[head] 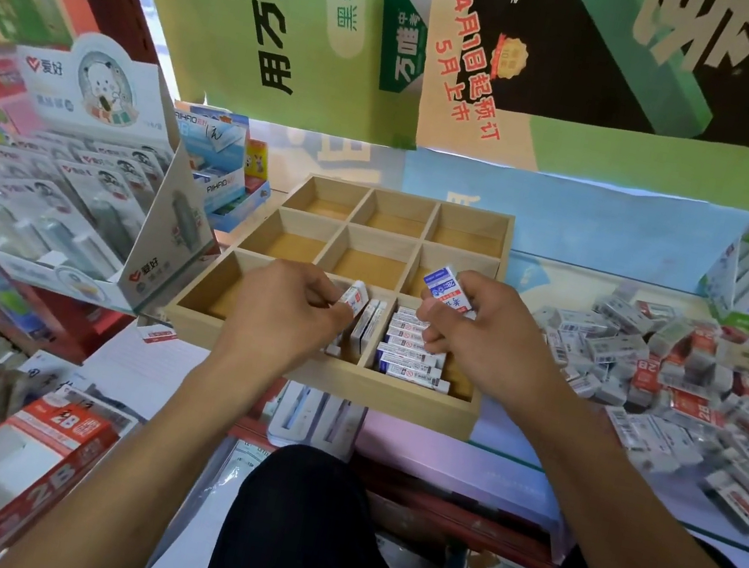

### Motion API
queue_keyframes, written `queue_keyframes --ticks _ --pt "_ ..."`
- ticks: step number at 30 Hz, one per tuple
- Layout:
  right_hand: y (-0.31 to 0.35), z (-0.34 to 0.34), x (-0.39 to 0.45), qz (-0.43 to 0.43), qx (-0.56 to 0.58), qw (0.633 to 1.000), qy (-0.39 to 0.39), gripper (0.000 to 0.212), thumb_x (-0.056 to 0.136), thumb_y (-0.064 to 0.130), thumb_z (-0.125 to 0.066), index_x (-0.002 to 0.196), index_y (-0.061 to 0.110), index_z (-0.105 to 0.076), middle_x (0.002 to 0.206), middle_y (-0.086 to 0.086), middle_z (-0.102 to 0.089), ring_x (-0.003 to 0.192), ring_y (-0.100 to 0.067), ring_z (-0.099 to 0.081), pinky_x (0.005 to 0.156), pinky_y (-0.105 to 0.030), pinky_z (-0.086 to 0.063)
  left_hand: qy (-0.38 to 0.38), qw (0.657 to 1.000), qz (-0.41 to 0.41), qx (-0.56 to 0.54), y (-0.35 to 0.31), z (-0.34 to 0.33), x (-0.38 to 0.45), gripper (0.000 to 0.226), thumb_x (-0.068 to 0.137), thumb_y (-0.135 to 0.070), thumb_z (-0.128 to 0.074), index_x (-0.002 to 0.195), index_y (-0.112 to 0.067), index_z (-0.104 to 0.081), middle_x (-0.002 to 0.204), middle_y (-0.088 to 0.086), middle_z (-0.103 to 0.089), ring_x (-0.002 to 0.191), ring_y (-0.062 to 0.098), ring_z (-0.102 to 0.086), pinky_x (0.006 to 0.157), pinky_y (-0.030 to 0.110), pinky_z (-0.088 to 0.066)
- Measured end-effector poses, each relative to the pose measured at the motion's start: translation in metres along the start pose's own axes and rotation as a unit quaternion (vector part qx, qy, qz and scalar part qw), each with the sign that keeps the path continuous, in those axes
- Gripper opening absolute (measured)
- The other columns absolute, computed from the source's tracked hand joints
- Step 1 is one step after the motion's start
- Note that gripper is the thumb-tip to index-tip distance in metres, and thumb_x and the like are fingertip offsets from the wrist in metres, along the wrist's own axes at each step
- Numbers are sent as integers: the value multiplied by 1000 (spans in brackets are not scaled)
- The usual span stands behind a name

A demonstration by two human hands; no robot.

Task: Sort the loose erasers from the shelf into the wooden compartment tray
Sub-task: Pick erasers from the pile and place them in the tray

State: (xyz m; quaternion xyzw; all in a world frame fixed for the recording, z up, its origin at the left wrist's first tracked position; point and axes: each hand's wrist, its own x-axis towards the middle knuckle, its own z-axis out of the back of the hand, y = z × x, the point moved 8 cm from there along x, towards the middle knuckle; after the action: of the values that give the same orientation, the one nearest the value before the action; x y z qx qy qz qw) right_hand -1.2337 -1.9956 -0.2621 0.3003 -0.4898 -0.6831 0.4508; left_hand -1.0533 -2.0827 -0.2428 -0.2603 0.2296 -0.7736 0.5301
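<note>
Both hands work over the near row of the tray (421, 404), a pale wooden box of nine compartments, three by three, set on the shelf (534, 442).

Left hand (287, 313): fingers curled, grip closed on one eraser (356, 299), white sleeve with red print. It is pinched at the fingertips and held upright, tilted slightly, above the near middle compartment. Two or three erasers (367, 325) already stand on edge in that compartment, just beside the held one.

Right hand (478, 337): fingers curled, grip closed on a blue eraser (440, 285), blue-and-white sleeve. It sticks up out of the top of the fist, over the divider between the middle-right and near-right compartments. More may be in the palm; cannot tell.

Near-right compartment: a stack of blue erasers (409, 357) lying flat, row upon row, filling most of its left side. The right knuckles hang just above the far end of the stack.

The six far and middle compartments and the near-left one show bare wood.

Right of the tray, on the shelf: a loose pile (675, 382) of erasers, grey-white and red sleeves mixed, some marked 2B, lying every way.

Left of the tray: a display box (93, 194) of blister-packed goods, tilted.
</note>
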Motion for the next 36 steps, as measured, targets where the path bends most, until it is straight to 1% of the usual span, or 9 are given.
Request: queue_keyframes --ticks 5,9,13,17,20,24,27,32,36 --pt "1 3 -3 17 -18 1000 -14 8 94 19 -58 95 13 -63 86 -6 -69 65 -7 -68 74 -48 -58 -13 1000 -3 6 -4 -2 0 7 79 -28 -74 82 -22 -73 73 -12 -63 73 4 -63 59 18 -46" --pt "1 5 -3 20 -26 999 -17 10 93 19 -59 95 10 -63 85 -9 -69 66 -10 -68 72 -48 -59 14 1000 -9 4 -13 -7 -1 3 81 -27 -73 79 -24 -74 66 -16 -62 67 1 -62 53 16 -44" --pt "2 9 -3 31 -26 998 -37 8 92 18 -60 92 11 -65 84 -9 -69 62 -9 -67 71 -48 -58 -13 1000 -9 19 -13 -4 0 5 80 -26 -72 81 -22 -74 71 -11 -62 71 3 -62 61 22 -52" --pt "1 12 -3 39 -35 998 -40 9 92 19 -59 91 12 -64 84 -9 -69 65 -15 -68 70 -49 -57 -31 999 14 29 -4 4 2 8 82 -26 -71 79 -19 -75 71 -9 -60 63 -1 -54 54 15 -39" --pt "2 12 -3 54 -61 996 -40 9 91 21 -59 89 13 -63 82 -10 -68 70 -25 -68 69 -49 -56 -25 999 10 45 -8 3 1 8 81 -25 -71 79 -18 -74 72 -9 -61 63 1 -54 54 15 -39" --pt "3 14 -3 63 -76 994 -44 9 90 22 -59 88 14 -63 80 -9 -67 73 -28 -66 70 -49 -56 -15 995 -36 89 -21 -6 -1 9 77 -28 -73 79 -20 -69 78 0 -70 73 15 -64 67 29 -53" --pt "4 14 -3 70 -81 993 -45 10 89 23 -59 87 14 -62 79 -8 -66 73 -29 -66 70 -49 -56 0 992 -46 119 -24 -11 -3 14 77 -32 -74 82 -20 -70 84 2 -70 81 21 -65 73 36 -56" --pt "5 15 -4 80 -93 992 -43 10 89 23 -58 85 14 -61 78 -8 -65 73 -28 -65 70 -49 -55 43 998 -14 47 -11 -14 2 15 78 -35 -78 78 -20 -76 77 -6 -71 76 7 -64 68 25 -52" --pt "7 14 -5 84 -102 991 -34 10 90 21 -58 86 13 -62 79 -8 -65 75 -27 -65 72 -47 -54 98 994 -35 36 -6 -16 5 14 84 -36 -72 89 -24 -78 89 -12 -71 80 -3 -59 64 11 -40"
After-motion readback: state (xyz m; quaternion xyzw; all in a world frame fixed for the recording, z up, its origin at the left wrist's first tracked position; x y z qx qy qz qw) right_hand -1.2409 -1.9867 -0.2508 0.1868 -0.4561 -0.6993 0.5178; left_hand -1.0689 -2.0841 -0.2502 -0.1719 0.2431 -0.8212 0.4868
